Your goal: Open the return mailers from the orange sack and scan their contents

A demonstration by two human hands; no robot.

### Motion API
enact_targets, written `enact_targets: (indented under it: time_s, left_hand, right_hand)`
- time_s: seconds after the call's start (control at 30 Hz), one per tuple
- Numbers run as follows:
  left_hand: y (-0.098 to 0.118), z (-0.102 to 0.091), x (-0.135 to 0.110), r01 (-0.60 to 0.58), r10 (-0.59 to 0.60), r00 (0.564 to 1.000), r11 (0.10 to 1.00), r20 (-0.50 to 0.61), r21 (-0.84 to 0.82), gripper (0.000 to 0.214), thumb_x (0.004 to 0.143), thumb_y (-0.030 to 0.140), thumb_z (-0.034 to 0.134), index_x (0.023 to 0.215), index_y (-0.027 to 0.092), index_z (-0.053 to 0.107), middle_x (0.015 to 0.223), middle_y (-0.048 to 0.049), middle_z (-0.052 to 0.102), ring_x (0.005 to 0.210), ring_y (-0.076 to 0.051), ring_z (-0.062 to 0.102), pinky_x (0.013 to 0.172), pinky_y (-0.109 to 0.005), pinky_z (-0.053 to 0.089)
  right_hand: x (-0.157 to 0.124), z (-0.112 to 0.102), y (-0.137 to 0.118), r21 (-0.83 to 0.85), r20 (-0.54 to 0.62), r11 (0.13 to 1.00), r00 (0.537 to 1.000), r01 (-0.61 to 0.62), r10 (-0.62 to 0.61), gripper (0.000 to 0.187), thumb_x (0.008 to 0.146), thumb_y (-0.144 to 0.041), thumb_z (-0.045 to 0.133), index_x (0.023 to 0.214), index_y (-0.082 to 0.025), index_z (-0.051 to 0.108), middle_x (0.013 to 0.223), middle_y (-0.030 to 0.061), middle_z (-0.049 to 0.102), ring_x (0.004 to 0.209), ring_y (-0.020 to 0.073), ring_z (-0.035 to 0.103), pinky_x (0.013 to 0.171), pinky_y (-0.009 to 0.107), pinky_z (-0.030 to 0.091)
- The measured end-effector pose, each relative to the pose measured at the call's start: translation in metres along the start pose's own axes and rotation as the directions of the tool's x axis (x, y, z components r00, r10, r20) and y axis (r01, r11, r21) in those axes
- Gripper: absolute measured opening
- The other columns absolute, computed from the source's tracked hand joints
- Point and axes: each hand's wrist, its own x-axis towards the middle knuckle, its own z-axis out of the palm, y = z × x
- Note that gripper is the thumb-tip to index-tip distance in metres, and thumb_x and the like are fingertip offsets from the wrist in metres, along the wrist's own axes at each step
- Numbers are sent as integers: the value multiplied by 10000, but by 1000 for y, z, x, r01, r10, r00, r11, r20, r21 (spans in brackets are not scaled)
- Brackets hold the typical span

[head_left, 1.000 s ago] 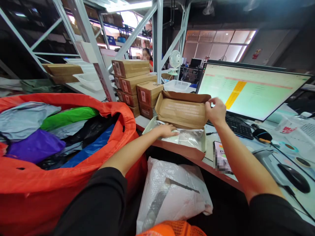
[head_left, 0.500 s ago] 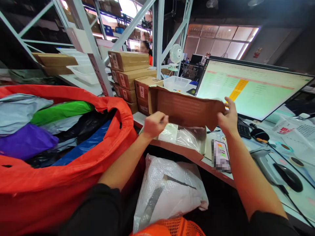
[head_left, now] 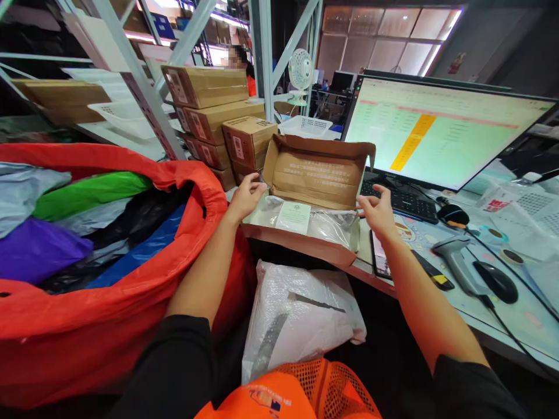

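The open box (head_left: 305, 198) sits on the desk (head_left: 515, 317), monitor (head_left: 441, 134) right, sack (head_left: 109, 250) left.

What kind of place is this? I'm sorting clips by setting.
Probably a warehouse packing station. Metal racks hold stacked cartons, a red sack is full of mailer bags, and a barcode scanner lies by the monitor. Both hands are at an open box.

Bright windows (head_left: 384, 26) at upper centre and the glowing monitor (head_left: 441, 131) light the scene; upper corners stay dim, edges bow outward, foreground is sharp.
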Motion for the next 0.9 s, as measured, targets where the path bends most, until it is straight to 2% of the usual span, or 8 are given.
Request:
enact_targets:
  time_s: [0.1, 0.17, 0.27, 0.33, 0.5, 0.63, 0.8, 0.9]
  left_hand:
    - [4, 0, 0, 59, -59, 998, 998, 14, 18, 538, 935, 342, 703, 1403, 107, 574, 1382, -222, 683, 1305, -278, 660, 1166, -458, 494]
    - [3, 2, -3, 109, -109, 994, 994, 3, -7, 541, 938, 320, 700, 1415, 105, 561, 1442, -239, 639, 1332, -288, 640, 1162, -468, 498]
    - [2, 4, -4, 136, -137, 991, 991, -9, -14, 542, 940, 306, 701, 1425, 110, 555, 1483, -241, 606, 1365, -296, 614, 1177, -475, 481]
    - [4, 4, -4, 152, -152, 988, 988, 1, -31, 540, 945, 295, 695, 1429, 106, 551, 1482, -237, 607, 1393, -294, 592, 1193, -459, 464]
    - [9, 1, -5, 278, -280, 960, 931, 25, -238, 560, 1031, 355, 577, 1538, 152, 448, 1513, -191, 601, 1381, -263, 610, 1170, -420, 485]
    - [9, 3, -14, 255, -253, 966, 885, 56, -389, 571, 1056, 488, 513, 1568, 250, 424, 1584, -122, 552, 1324, -240, 646, 1105, -400, 539]
    - [14, 8, -20, 52, -55, 994, 998, -89, -45, 445, 966, 426, 664, 1327, 167, 666, 1214, -128, 764, 1114, -272, 717, 1045, -393, 545]
    - [27, 6, -20, 2, 49, 979, 968, -197, 251, 329, 964, 347, 644, 1239, 188, 731, 1123, -127, 789, 1081, -317, 733, 965, -392, 546]
  right_hand:
    - [37, -11, -7, 49, 38, 982, 983, -180, 178, 1010, 856, -644, 730, 1584, -106, 281, 778, 37, 727, 705, 204, 693, 561, 266, 556]
    - [58, -12, -16, -85, 127, 966, 959, -244, 253, 878, 930, -691, 641, 1522, -82, 419, 673, 36, 693, 602, 191, 667, 526, 263, 536]
    - [79, -4, -28, -332, 170, 918, 943, -217, 285, 582, 1024, -629, 498, 1162, -94, 681, 603, 80, 667, 521, 204, 639, 510, 303, 529]
    - [82, 2, -33, -415, 137, 893, 958, -175, 251, 466, 1018, -538, 518, 949, -119, 712, 587, 106, 656, 533, 233, 639, 538, 337, 524]
    - [32, -5, -15, -591, 55, 801, 995, 95, -78, 276, 916, -358, 540, 943, -157, 727, 849, 183, 749, 834, 318, 692, 746, 378, 489]
    - [-34, -19, 23, -652, 77, 724, 969, 226, -234, 405, 920, -418, 443, 996, -168, 753, 761, 160, 732, 710, 312, 667, 667, 381, 432]
    - [-56, -20, 39, -568, 39, 798, 976, 200, -216, 382, 886, -413, 484, 979, -172, 766, 834, 157, 775, 700, 281, 685, 687, 375, 478]
    - [-48, -21, 35, -547, 63, 811, 976, 208, -208, 399, 893, -402, 481, 1022, -158, 769, 933, 177, 793, 779, 297, 711, 735, 392, 510]
